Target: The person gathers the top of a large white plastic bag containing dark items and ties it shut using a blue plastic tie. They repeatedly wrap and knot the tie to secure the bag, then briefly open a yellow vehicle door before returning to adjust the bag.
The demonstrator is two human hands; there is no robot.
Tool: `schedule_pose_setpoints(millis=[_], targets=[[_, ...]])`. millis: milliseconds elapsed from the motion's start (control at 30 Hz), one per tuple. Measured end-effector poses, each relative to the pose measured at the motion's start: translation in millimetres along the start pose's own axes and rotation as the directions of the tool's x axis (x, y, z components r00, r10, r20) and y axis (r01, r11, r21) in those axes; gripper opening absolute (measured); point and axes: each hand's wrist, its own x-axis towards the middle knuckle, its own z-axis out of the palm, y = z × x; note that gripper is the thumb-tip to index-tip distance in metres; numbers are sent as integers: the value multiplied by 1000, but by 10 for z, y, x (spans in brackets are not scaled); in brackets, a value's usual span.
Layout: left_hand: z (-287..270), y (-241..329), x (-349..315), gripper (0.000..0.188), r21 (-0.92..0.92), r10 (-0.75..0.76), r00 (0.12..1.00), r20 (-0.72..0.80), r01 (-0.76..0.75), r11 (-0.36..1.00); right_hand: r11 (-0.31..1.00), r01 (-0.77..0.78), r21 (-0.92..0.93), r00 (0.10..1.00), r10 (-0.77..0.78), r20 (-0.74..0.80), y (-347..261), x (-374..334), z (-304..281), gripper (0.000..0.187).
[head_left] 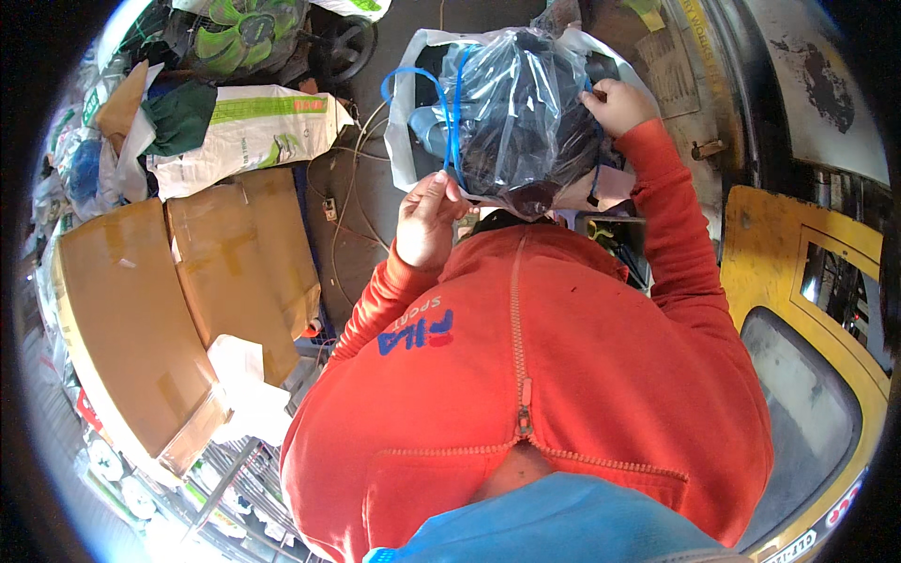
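In front of my chest sits a white sack [404, 117] with its mouth open. Crumpled clear plastic [526, 103] covers dark contents inside it, whose kind I cannot make out. A thin blue strap [454, 122] loops up over the sack's left side. My left hand [427, 223] is closed at the sack's near left corner, pinching the lower end of that strap between thumb and fingers. At the right side my right hand [621, 108] is closed at the edge of the plastic, where a bit of blue strap shows beside its fingertips.
Flattened brown cardboard [244, 263] stands to my left, with a white and green printed sack [258, 131] beyond it. A green-bladed fan [235, 36] and a black wheel [343, 49] lie farther off. Cables [352, 178] cross the floor. A yellow vehicle door [760, 244] is at my right.
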Motion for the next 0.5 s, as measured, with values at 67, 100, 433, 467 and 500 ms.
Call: schedule_pose_setpoints(millis=[67, 100, 433, 467, 500], targets=[[46, 0, -19, 29, 74, -22, 997, -73, 27, 997, 979, 9, 205, 1000, -9, -2, 181, 60, 206, 29], [66, -2, -29, 29, 101, -26, 995, -101, 36, 994, 948, 23, 316, 1000, -28, 11, 229, 95, 269, 26], [219, 73, 6, 28, 443, 17, 998, -67, 14, 896, 883, 256, 394, 966, -222, -130, 107, -10, 42, 20], [208, 98, 5, 28, 451, 13, 998, -55, 14, 893, 938, 270, 215, 957, -238, -166, 126, -99, -82, 20], [185, 134, -4, 28, 465, 6, 1000, -24, 6, 885, 882, 357, 307, 924, -286, -254, 172, -218, -233, 20]])
